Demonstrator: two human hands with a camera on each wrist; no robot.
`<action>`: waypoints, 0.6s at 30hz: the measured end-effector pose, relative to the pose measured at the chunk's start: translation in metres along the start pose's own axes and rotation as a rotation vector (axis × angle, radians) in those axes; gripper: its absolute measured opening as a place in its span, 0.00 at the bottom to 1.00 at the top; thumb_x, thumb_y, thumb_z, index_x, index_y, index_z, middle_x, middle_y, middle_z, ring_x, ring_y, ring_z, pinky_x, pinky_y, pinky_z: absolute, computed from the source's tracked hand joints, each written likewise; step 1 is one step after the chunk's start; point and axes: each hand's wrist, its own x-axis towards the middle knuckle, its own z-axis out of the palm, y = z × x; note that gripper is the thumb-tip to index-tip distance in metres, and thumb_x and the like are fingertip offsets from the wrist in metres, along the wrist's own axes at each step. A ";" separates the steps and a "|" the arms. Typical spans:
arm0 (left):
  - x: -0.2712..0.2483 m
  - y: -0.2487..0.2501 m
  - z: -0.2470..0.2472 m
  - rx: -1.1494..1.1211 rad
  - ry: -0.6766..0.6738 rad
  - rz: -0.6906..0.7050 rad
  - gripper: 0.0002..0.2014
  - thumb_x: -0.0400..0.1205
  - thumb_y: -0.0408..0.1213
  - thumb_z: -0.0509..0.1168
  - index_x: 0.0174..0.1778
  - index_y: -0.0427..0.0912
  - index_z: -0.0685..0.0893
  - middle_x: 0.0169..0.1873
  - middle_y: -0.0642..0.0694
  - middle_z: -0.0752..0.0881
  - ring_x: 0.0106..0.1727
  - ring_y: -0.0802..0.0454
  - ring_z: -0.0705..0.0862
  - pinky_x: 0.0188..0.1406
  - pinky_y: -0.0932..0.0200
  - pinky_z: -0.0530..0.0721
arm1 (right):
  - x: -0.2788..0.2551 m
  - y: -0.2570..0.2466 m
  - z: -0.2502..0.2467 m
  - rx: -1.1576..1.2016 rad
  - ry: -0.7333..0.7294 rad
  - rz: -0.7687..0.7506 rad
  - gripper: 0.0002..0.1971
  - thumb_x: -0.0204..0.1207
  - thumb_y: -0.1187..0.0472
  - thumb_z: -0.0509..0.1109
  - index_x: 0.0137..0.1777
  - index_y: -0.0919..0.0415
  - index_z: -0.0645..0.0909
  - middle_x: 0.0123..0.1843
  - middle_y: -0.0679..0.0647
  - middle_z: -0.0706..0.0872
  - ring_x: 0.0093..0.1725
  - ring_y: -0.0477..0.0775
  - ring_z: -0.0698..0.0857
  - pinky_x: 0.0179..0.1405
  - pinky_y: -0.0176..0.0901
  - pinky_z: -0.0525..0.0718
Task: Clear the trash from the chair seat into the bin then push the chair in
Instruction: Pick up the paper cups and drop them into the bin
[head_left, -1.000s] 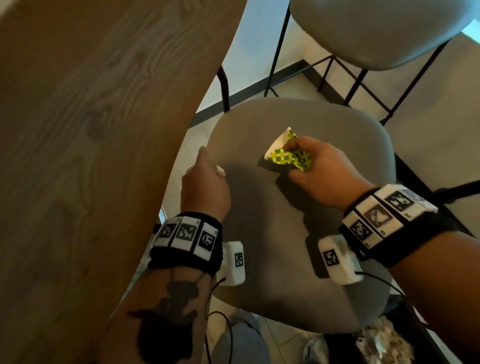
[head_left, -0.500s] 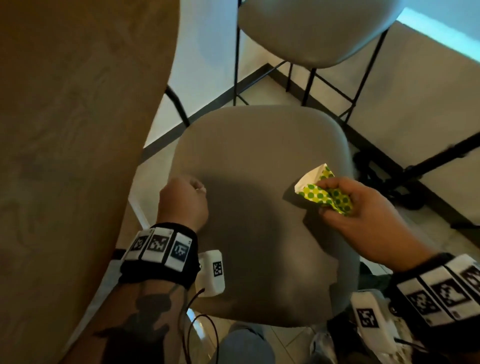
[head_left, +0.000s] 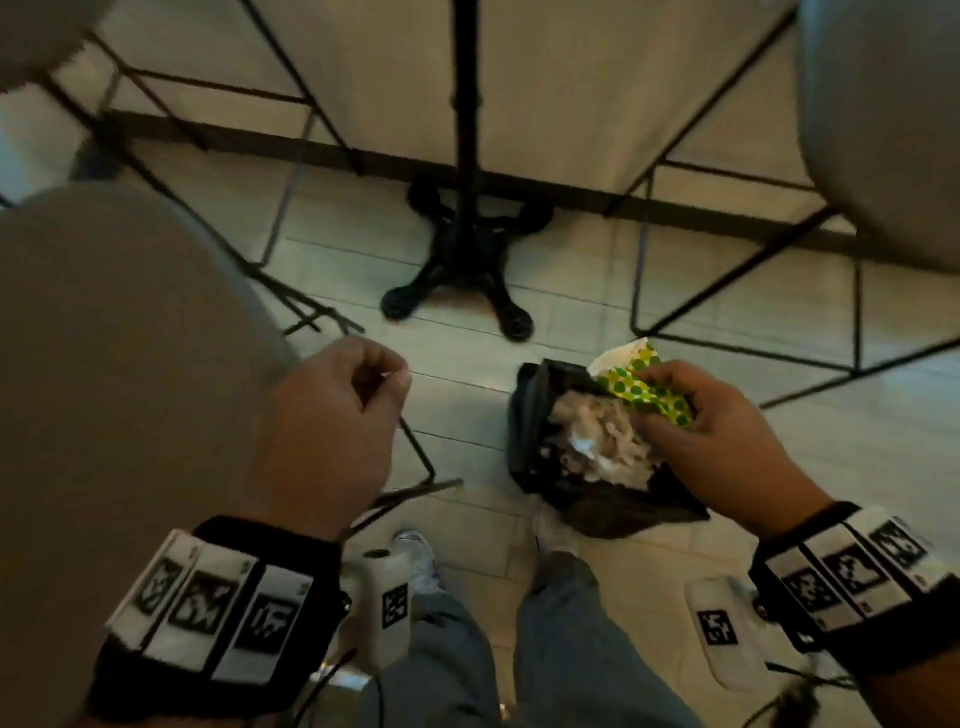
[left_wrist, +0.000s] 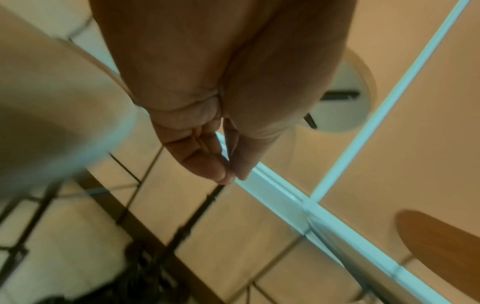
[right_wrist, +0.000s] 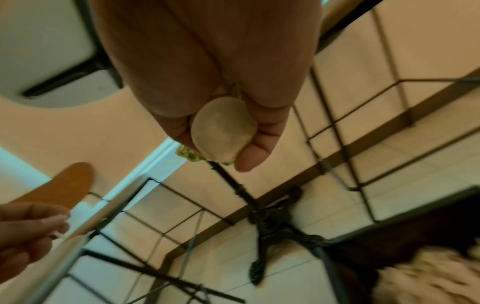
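Right hand (head_left: 727, 436): grips dotted green paper wrapper (head_left: 641, 387), held over the bin (head_left: 535, 415), a black bag with crumpled tissue inside. Left hand (head_left: 332, 426): fingers curled, thumb to fingertips; contents cannot be told. Chair seat (head_left: 114, 332): left of the hands.

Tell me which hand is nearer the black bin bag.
Right. The right hand holds the spotted wrapper over the black bin bag; the left hand is off beside the chair seat.

Counted: hands 2 (head_left: 332, 431) (head_left: 727, 436) | dotted wrapper 1 (head_left: 644, 389) | bin 1 (head_left: 530, 415) | table base 1 (head_left: 462, 270) | grey seats 3 (head_left: 104, 338)
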 end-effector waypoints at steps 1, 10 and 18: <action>0.006 0.009 0.027 0.001 -0.049 0.045 0.02 0.85 0.44 0.70 0.47 0.54 0.85 0.33 0.58 0.86 0.35 0.65 0.84 0.32 0.77 0.76 | 0.002 0.029 -0.006 0.007 0.040 0.061 0.16 0.77 0.59 0.77 0.63 0.47 0.82 0.50 0.50 0.89 0.46 0.54 0.89 0.48 0.49 0.88; 0.039 0.023 0.272 0.059 -0.547 0.054 0.08 0.84 0.34 0.70 0.45 0.54 0.86 0.40 0.56 0.88 0.45 0.57 0.87 0.50 0.61 0.86 | 0.052 0.226 0.015 0.197 0.098 0.421 0.21 0.74 0.46 0.73 0.65 0.55 0.83 0.51 0.54 0.86 0.51 0.62 0.89 0.50 0.64 0.92; 0.063 -0.021 0.394 0.168 -0.680 -0.109 0.05 0.83 0.37 0.72 0.47 0.52 0.91 0.48 0.48 0.91 0.53 0.49 0.89 0.59 0.54 0.88 | 0.121 0.314 0.079 0.583 0.045 0.730 0.23 0.67 0.51 0.77 0.62 0.58 0.84 0.58 0.63 0.88 0.52 0.64 0.92 0.39 0.52 0.93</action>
